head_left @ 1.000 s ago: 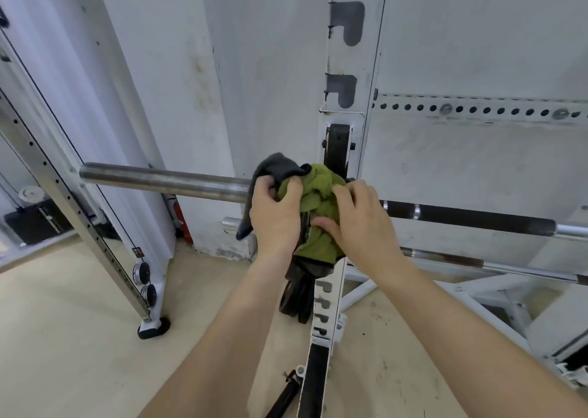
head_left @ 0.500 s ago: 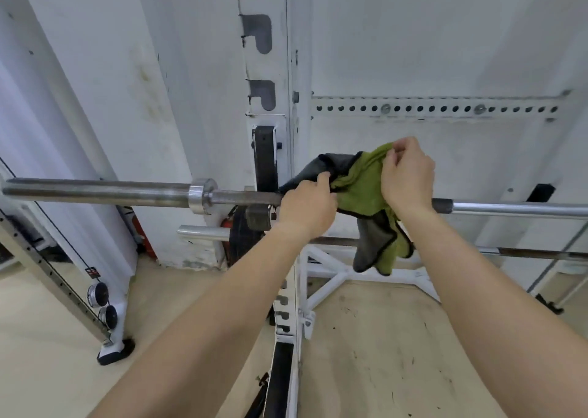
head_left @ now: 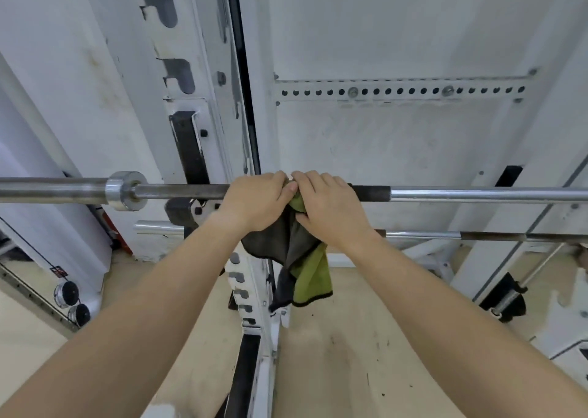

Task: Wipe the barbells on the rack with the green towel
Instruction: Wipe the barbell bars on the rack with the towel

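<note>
- Head view: no brand, label or writing can be read; a small dark tag (head_left: 59, 270) low and left of the bar is too blurred to make out.
- The bar (head_left: 477, 193) runs level across the view, resting on the white rack (head_left: 203, 77); its collar (head_left: 122, 190) sits left of the hands.
- The left hand (head_left: 254, 203) and right hand (head_left: 327, 206) lie side by side on the bar, thumbs touching, both curled over it and pressing the towel (head_left: 310, 273) against it.
- The towel is draped over the bar under the hands; its green and dark grey folds hang below them.
- A second bar (head_left: 477, 235) lies lower, just behind the first.
- Behind the bar stands a white wall (head_left: 397, 26) with a strip of holes (head_left: 401, 91).
- Below the bar is a tan floor (head_left: 334, 354), scuffed with dark specks.
- Two round knobs (head_left: 71, 303) sit low and left of the bar.
</note>
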`<act>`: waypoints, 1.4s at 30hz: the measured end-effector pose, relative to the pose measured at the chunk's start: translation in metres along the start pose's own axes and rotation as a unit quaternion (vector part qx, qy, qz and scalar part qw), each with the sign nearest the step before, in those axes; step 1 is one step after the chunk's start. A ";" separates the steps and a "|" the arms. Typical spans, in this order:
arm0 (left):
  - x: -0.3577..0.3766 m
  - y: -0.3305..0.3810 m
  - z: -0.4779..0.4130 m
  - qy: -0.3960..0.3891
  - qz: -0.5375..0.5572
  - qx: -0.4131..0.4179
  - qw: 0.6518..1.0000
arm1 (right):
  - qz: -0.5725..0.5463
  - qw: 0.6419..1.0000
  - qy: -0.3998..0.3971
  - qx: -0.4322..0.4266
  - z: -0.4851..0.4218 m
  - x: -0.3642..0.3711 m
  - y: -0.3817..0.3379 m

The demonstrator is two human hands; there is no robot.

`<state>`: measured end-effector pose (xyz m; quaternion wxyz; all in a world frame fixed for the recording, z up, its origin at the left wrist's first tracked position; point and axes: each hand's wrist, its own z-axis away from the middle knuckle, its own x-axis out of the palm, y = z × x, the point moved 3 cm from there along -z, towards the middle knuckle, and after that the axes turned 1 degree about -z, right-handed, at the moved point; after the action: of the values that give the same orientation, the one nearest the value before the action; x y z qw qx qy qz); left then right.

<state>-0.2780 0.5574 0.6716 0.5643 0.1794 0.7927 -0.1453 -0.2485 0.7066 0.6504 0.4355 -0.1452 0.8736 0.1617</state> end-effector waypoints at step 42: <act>0.016 0.184 -0.083 0.019 -0.072 0.100 0.992 | 0.132 0.991 -0.018 0.032 0.081 -0.034 0.177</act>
<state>-0.2708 0.7597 0.6776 0.5164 0.1801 0.7954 -0.2612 -0.2409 0.9042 0.6594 0.4302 -0.0123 0.8819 0.1924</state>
